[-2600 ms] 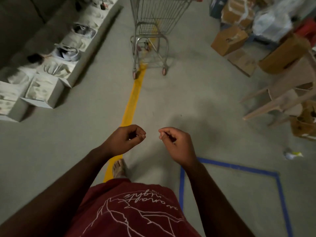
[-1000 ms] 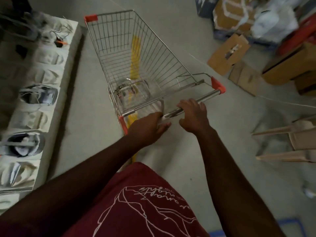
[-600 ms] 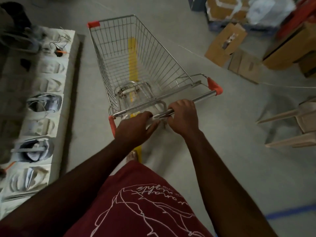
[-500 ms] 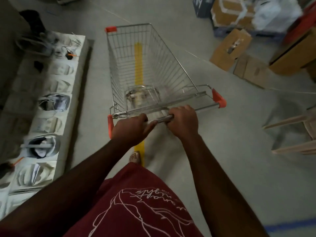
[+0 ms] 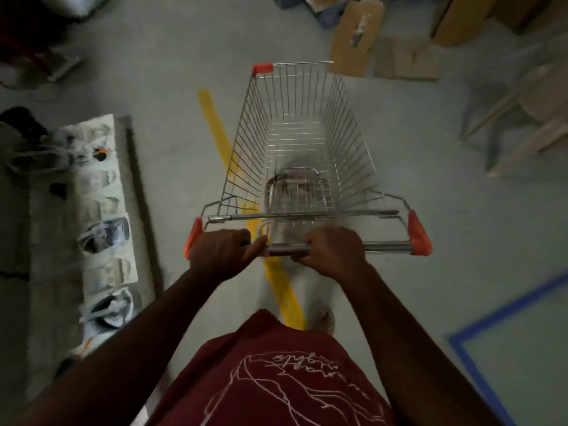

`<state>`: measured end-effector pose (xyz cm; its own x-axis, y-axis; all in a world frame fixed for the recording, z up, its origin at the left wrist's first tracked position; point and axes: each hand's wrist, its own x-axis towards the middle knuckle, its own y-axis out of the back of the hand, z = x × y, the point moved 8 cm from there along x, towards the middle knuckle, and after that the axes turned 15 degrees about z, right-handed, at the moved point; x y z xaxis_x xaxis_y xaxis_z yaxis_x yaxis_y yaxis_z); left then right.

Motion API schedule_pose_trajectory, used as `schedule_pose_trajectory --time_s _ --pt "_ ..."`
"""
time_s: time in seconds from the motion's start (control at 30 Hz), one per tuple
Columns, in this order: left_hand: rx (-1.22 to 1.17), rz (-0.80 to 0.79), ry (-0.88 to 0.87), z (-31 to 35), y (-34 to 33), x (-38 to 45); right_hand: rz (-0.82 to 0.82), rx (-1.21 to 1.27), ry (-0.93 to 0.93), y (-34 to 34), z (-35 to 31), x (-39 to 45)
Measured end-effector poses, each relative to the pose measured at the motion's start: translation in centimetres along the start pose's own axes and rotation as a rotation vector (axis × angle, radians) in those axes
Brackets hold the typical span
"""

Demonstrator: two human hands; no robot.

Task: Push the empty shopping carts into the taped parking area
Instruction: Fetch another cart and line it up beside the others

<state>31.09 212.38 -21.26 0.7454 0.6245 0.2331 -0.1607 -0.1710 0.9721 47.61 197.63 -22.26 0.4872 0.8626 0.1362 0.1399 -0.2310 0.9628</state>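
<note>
Both hands, left hand (image 5: pixel 219 253) and right hand (image 5: pixel 333 252), are gripping the shopping cart (image 5: pixel 302 155) handle (basket's empty), blue tape outline (image 5: pixel 498 315) sitting near right.

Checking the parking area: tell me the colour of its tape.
Blue. The tape shows at the lower right of the head view, right of the cart.

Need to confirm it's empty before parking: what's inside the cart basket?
Nothing lies in the cart basket: only bare wire, with floor and yellow line showing through. A blurred metal frame near the handle end hides that patch.
</note>
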Motion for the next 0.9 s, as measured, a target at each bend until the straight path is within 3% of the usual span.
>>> schedule_pose_trajectory --time_s 0.17,0.33,0.47,0.7,0.9 --pt "-0.026 -0.111 -0.230 3.6 0.0 -2.4 -0.077 -0.081 -0.201 0.0 1.3 -6.7" --pt "-0.058 -0.060 -0.448 6.0 0.4 -4.1 -0.003 0.025 -0.469 2.0 0.8 -14.4" --pt "-0.166 -0.007 -0.571 9.0 1.2 -6.2 0.020 -0.128 -0.711 3.8 1.8 -23.6" --pt "-0.195 -0.155 -0.704 17.4 1.9 -14.5 0.154 -0.282 -0.818 6.6 2.0 -38.0" --pt "-0.170 -0.119 -0.839 26.5 5.5 -23.5 0.237 -0.348 -0.920 9.6 3.8 -50.8"
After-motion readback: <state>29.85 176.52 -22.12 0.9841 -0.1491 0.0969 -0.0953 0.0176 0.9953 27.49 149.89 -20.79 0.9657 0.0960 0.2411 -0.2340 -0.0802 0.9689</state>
